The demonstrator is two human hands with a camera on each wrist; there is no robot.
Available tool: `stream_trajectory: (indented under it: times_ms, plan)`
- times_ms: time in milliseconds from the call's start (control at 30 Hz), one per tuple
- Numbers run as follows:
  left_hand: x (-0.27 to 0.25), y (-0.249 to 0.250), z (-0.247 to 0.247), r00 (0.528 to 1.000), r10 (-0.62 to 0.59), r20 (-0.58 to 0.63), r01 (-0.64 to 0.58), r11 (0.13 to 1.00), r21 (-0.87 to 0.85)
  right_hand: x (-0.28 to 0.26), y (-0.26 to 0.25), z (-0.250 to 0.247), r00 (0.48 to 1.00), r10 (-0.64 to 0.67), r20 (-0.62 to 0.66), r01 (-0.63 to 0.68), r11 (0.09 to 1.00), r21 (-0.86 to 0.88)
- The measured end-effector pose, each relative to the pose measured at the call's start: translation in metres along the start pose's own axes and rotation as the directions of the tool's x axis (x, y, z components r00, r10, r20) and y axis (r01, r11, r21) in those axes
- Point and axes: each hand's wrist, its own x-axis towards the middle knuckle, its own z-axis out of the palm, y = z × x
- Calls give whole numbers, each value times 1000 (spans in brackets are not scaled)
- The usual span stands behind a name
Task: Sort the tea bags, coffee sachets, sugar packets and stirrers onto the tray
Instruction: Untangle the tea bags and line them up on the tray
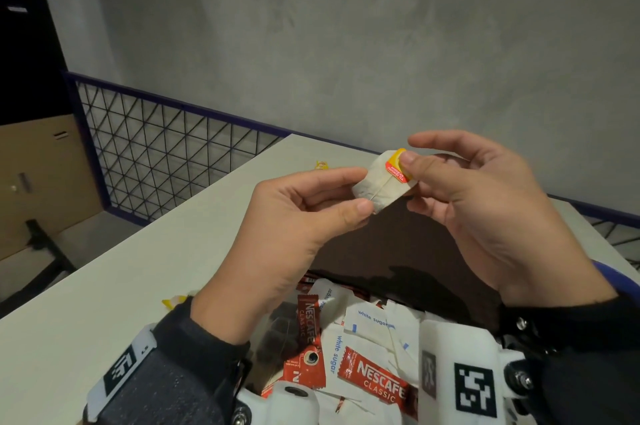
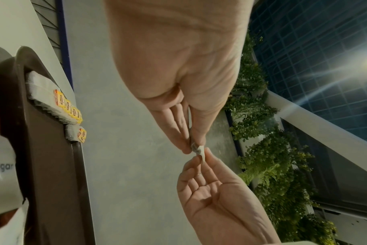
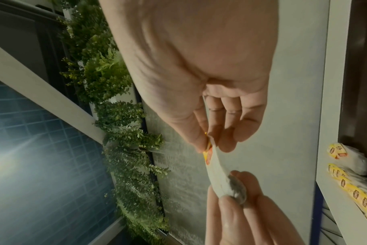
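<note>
Both hands hold one white tea bag (image 1: pixel 382 183) with a yellow and red tag in the air above the dark brown tray (image 1: pixel 377 244). My left hand (image 1: pixel 360 196) pinches its lower left corner between thumb and forefinger. My right hand (image 1: pixel 407 164) pinches the tagged end. The tea bag (image 3: pixel 219 174) shows edge-on between the fingertips in the right wrist view. A row of tea bags (image 2: pixel 52 101) with yellow tags lies at the tray's (image 2: pixel 46 149) far end. Red coffee sachets (image 1: pixel 375 378) and white sugar packets (image 1: pixel 372 319) lie heaped below my wrists.
The tray sits on a white table (image 1: pixel 156 251). Two small yellow scraps (image 1: pixel 79 165) (image 1: pixel 175 300) lie on the table to the left. A dark wire-mesh railing (image 1: pixel 166 154) runs behind the table, with a grey wall beyond. Cardboard boxes (image 1: pixel 41 178) stand at far left.
</note>
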Motion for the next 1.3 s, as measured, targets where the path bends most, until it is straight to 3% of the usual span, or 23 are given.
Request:
stream_trajectory:
  times_ms: [367, 633, 800, 1033, 1300]
  plan:
    - [0, 3, 2, 999, -20, -38, 18, 999, -37, -1, 6, 6, 999, 36, 10, -36, 999, 13]
    - [-2, 5, 2, 996, 71, -46, -68, 996, 61, 0, 8, 6, 995, 88, -35, -87, 995, 40]
    - [0, 2, 1, 983, 143, -112, -127, 982, 139, -3, 7, 13, 979, 193, 61, -201, 962, 183]
    - [0, 2, 0, 978, 159, -133, -138, 978, 154, -3, 7, 17, 985, 165, 50, -172, 951, 257]
    - [-2, 4, -1, 983, 124, -134, -101, 981, 165, -2, 3, 12, 963, 242, 114, -267, 892, 364]
